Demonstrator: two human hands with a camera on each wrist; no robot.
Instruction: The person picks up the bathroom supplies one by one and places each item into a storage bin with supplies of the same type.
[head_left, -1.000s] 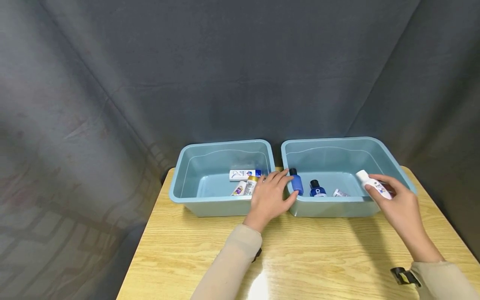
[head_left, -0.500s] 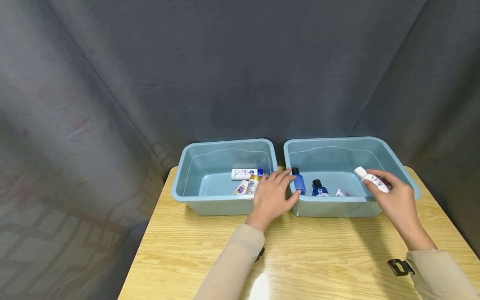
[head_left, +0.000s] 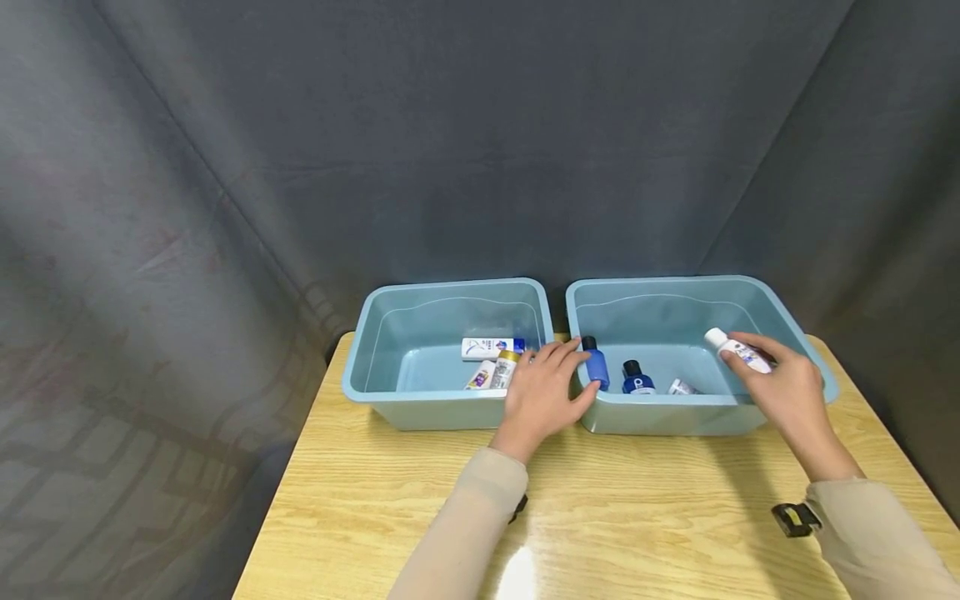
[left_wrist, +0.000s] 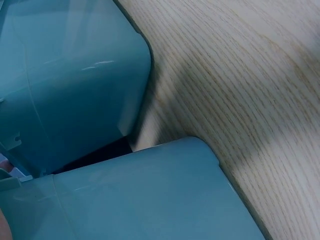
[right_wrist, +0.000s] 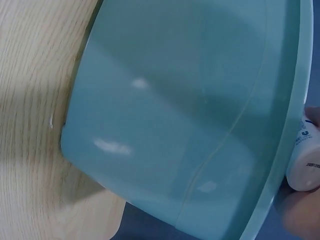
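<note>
My right hand (head_left: 793,390) pinches a small white bottle (head_left: 737,348) with a white cap, held tilted over the right bin (head_left: 675,400). Part of that bottle's base (right_wrist: 305,172) shows beyond the bin rim in the right wrist view. My left hand (head_left: 542,396) rests across the neighbouring rims of the two bins, fingers spread. Beside its fingertips a blue bottle (head_left: 597,369) with a dark cap leans inside the right bin; whether they touch cannot be told. A dark blue bottle (head_left: 637,382) and a small whitish item (head_left: 682,387) lie further right in there.
The left bin (head_left: 420,398) holds a white bottle with a blue cap (head_left: 489,348), a gold-capped bottle (head_left: 504,371) and a small white container with a purple label (head_left: 481,377). Both bins stand on a wooden table (head_left: 600,508). A grey curtain (head_left: 480,150) hangs behind.
My right hand has shifted slightly left and up with the white bottle, further over the right bin. The left hand stays in place on the rims.
</note>
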